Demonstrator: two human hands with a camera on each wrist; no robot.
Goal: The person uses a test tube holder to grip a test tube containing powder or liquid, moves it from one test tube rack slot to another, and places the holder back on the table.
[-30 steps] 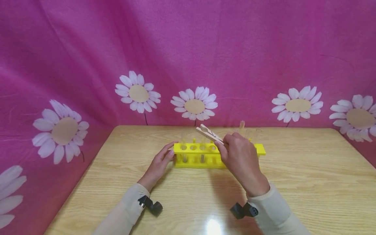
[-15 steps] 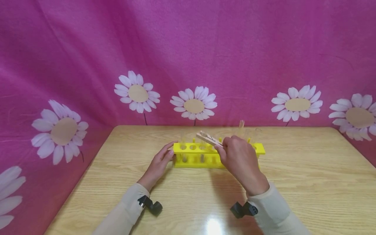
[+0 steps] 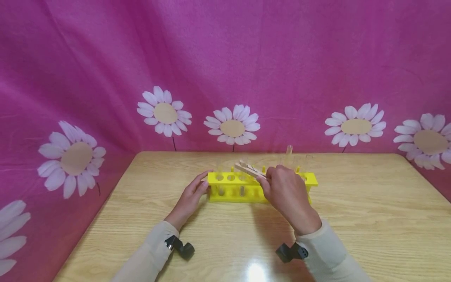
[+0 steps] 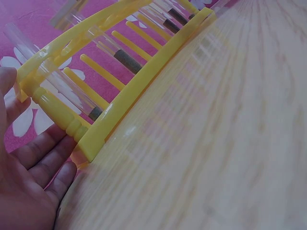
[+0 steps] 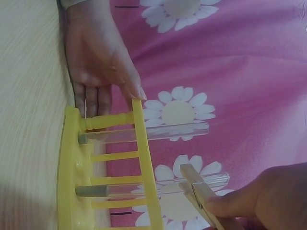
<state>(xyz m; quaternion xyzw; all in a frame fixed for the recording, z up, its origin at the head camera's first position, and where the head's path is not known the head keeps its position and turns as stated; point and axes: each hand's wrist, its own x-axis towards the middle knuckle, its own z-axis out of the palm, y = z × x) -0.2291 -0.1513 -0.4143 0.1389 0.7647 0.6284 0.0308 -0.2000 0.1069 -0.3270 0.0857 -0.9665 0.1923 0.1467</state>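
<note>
Your left hand lies flat with straight fingers against the left end of the yellow test tube rack, which stands on the wooden bench just above the middle of the head view. Your right hand pinches a wooden clamp between thumb and fingers, angled toward the upper left, its tip at the mouth of a glass test tube standing in the rack. In the right wrist view, at the lower right, the clamp's jaws sit around that tube near its open end. Another test tube stands in the slot nearer your left hand. A pink daisy-print cloth fills the background.
</note>
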